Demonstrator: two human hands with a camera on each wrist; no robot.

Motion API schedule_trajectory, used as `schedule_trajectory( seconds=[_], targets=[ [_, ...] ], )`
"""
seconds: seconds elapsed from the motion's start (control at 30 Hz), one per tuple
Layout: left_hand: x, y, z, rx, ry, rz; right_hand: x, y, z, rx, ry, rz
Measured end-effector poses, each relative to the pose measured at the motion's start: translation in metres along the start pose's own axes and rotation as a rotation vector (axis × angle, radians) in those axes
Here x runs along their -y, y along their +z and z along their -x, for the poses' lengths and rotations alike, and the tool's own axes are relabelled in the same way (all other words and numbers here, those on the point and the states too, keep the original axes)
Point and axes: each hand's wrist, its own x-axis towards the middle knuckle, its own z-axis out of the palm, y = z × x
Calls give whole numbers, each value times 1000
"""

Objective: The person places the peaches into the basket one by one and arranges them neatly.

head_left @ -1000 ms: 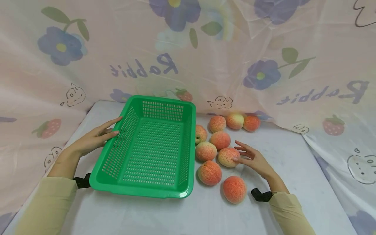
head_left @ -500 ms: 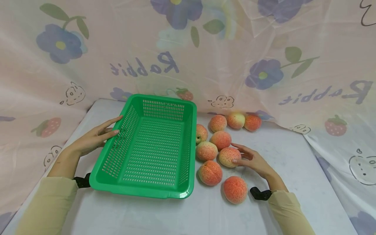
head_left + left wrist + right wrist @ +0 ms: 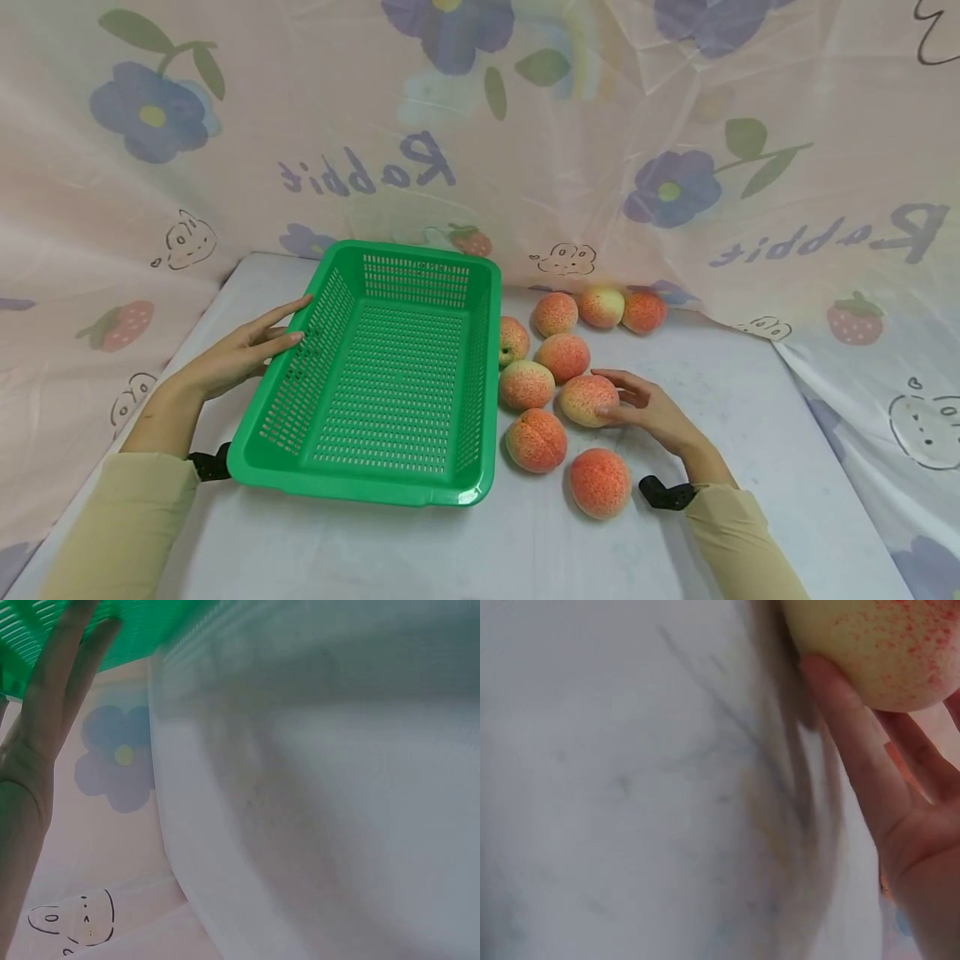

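A green plastic basket (image 3: 393,375) with slotted walls lies on the white table, left of the middle. My left hand (image 3: 240,354) touches its left rim, the fingers long and fairly straight; in the left wrist view those fingers (image 3: 56,682) lie against the basket's outer wall. To the right, my right hand (image 3: 651,412) holds a yellow-and-red peach (image 3: 589,401) between thumb and fingers. The right wrist view shows this peach (image 3: 885,645) large, with fingertips at its side and underneath. Another peach (image 3: 564,357) sits right behind the held one.
Several more peaches are near: one (image 3: 536,440) by the basket's right side, one (image 3: 600,483) at the front, one (image 3: 527,385) against the basket. A row (image 3: 602,307) stands at the back near the patterned cloth (image 3: 525,167). White table surface (image 3: 720,367) extends rightward.
My right hand's fingers have closed in around the peach, which has shifted slightly to the right. My left hand and the basket stay where they were.
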Motion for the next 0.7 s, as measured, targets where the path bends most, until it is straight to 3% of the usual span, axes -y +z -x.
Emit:
schedule_trajectory(
  seconds=[0.2,0.7],
  targets=[
    [0,1,0,-5,-6,-3,7,-5,3,-29,-16,32],
    [0,0,2,4,9,14,34,-17,-5,-37,-77,-38]
  ],
)
